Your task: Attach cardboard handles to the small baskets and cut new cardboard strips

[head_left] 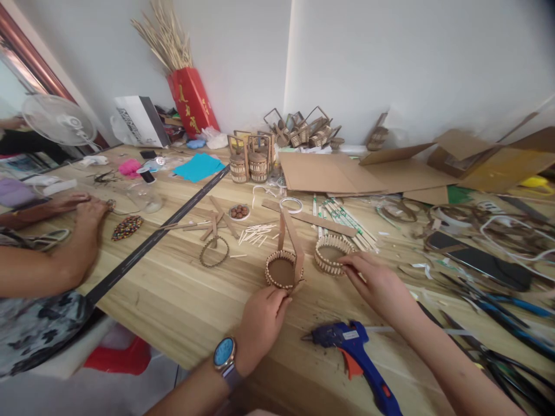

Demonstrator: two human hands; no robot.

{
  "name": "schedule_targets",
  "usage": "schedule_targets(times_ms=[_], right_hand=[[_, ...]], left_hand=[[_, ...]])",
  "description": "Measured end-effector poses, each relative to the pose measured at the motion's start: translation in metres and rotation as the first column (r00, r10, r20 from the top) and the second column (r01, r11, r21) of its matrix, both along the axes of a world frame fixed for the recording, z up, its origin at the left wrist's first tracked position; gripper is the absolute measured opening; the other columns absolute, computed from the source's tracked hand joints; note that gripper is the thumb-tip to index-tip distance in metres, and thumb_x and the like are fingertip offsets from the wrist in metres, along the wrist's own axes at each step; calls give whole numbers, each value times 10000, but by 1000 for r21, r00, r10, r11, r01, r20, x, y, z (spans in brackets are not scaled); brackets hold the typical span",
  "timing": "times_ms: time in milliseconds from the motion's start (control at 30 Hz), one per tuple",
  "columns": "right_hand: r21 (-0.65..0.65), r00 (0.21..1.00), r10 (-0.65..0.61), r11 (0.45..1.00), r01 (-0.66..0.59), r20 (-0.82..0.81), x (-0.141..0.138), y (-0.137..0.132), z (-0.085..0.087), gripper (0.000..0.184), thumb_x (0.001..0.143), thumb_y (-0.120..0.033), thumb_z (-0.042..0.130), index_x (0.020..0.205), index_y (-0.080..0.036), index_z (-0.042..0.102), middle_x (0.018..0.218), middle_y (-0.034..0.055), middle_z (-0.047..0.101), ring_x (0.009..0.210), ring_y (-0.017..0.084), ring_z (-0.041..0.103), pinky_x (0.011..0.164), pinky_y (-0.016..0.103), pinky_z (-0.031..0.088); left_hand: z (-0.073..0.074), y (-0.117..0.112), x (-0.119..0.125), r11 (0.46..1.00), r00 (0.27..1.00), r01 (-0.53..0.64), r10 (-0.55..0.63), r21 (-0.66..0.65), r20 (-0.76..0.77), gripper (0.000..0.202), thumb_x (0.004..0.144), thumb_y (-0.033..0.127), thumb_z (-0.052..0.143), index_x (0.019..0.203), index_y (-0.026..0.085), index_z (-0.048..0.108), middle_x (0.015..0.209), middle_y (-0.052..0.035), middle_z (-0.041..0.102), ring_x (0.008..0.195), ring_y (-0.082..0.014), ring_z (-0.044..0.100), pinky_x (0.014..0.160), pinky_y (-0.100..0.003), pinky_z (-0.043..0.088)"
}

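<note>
My left hand (262,320), with a blue-faced watch on the wrist, pinches the near rim of a small round basket (281,270) made of short sticks, which has a tall folded cardboard handle. My right hand (377,286) rests with its fingers curled against the right side of a second small stick basket (330,254), which has no handle. Both baskets stand on the wooden table (173,300). A blue glue gun (353,352) with an orange trigger lies just in front of my right forearm.
A co-worker's arm and hand (82,231) reach over the table at the left, near a beaded oval piece (127,227). Cardboard sheets (329,172), finished baskets (251,162), loose sticks (255,233), a phone (477,263) and pliers (507,306) lie around.
</note>
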State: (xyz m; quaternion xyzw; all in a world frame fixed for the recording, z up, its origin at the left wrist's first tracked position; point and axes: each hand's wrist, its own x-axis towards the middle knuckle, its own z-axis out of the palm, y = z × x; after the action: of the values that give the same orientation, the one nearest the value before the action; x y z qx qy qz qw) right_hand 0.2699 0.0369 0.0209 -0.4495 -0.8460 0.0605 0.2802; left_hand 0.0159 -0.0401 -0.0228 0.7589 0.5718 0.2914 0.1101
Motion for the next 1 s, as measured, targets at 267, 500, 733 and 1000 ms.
schedule_targets(times_ms=[267, 500, 733, 1000], right_hand=[[-85, 996, 55, 995, -61, -66, -32, -15, 14, 239, 939, -244, 450, 1079, -214, 642, 1100, 116, 663, 929, 209, 667, 711, 327, 551], [-359, 919, 256, 863, -357, -298, -76, -24, 28, 203, 899, -215, 510, 1061, -220, 633, 967, 42, 705, 869, 169, 652, 767, 295, 525], [-354, 936, 172, 893, -280, -306, -67, -23, 24, 161, 872, -188, 488, 948, -214, 627, 814, 26, 672, 756, 165, 610, 709, 292, 506], [-462, 887, 241, 783, -417, -393, -61, -34, 30, 277, 853, -168, 481, 1103, -205, 593, 828, 14, 676, 743, 146, 631, 696, 268, 525]], left_hand=[[-3, -2, -1, 999, 999, 26, -27, 22, 28, 119, 893, 136, 591, 952, 191, 678, 903, -50, 731, 806, -222, 680, 710, -320, 532], [-3, -2, -3, 998, 992, 55, -58, 22, 111, 139, 911, 142, 564, 987, 177, 675, 931, -57, 730, 839, -228, 683, 737, -341, 543], [-1, -1, -1, 1000, 998, 25, -25, -9, 56, 135, 922, 170, 548, 958, 191, 677, 877, -56, 719, 802, -216, 669, 708, -310, 522], [5, -1, 1, 998, 999, 6, -3, -66, 53, 98, 904, 155, 588, 911, 175, 683, 867, -51, 725, 785, -230, 673, 696, -325, 508]])
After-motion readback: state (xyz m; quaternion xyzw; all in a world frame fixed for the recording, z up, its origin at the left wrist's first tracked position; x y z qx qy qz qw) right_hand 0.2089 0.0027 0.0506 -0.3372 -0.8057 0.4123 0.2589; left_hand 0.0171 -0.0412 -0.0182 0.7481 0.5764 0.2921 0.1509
